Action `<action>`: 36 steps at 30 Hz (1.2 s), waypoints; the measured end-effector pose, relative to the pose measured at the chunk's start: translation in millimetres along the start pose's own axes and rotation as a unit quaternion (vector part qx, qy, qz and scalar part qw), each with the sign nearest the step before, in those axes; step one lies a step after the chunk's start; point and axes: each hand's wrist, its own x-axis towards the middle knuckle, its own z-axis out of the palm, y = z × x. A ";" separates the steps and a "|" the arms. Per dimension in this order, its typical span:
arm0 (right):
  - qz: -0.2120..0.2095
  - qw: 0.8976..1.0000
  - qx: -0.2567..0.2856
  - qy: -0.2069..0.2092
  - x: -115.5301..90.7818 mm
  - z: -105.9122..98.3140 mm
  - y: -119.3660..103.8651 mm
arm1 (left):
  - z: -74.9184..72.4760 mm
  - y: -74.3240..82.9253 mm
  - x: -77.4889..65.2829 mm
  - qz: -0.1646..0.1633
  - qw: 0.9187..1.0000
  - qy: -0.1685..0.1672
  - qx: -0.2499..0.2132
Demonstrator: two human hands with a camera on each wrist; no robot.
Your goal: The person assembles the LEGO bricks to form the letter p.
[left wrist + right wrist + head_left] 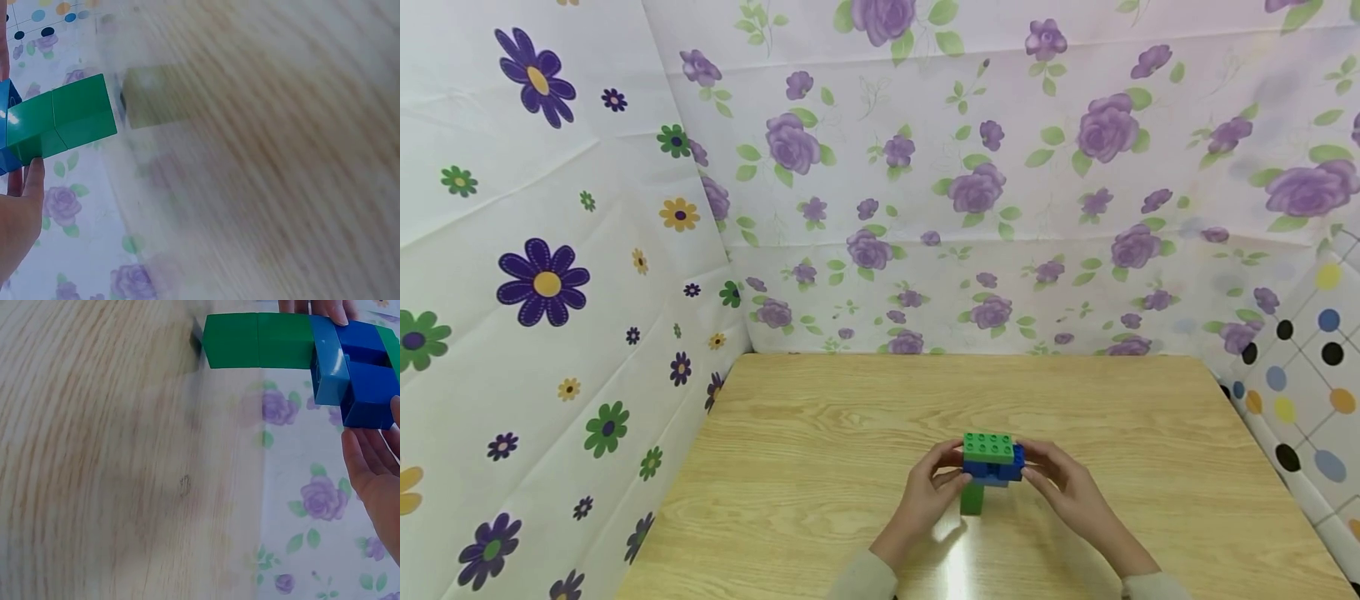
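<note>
Both hands hold a small structure of building blocks in the head view. Its top is a green studded brick [988, 456], lying across dark blue bricks [1013, 472]. Under these sits a lighter blue brick [330, 369]. Two green blocks [81, 115] form a column at the left end, its foot right at the tabletop. My left hand [929, 492] grips the left side with thumb and fingers. On the right, my right hand [1070, 492] pinches the dark blue end that juts past the green top.
The wood-grain table [820, 433] reaches back to a wall sheet with purple roses [973, 187]. A daisy-patterned sheet [617, 333] hangs on the left, and a dotted sheet [1311, 400] on the right.
</note>
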 end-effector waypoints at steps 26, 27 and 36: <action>0.080 0.995 -0.009 0.054 24.9 12.5 1.3 | -5.8 6.7 9.3 -0.056 0.996 0.056 0.048; 0.086 0.995 -0.009 0.055 25.6 12.9 2.1 | -5.9 6.8 9.9 -0.061 0.995 0.058 0.048; 0.147 0.987 0.008 0.065 28.6 17.7 9.0 | -6.0 6.2 13.2 -0.091 0.992 0.068 0.054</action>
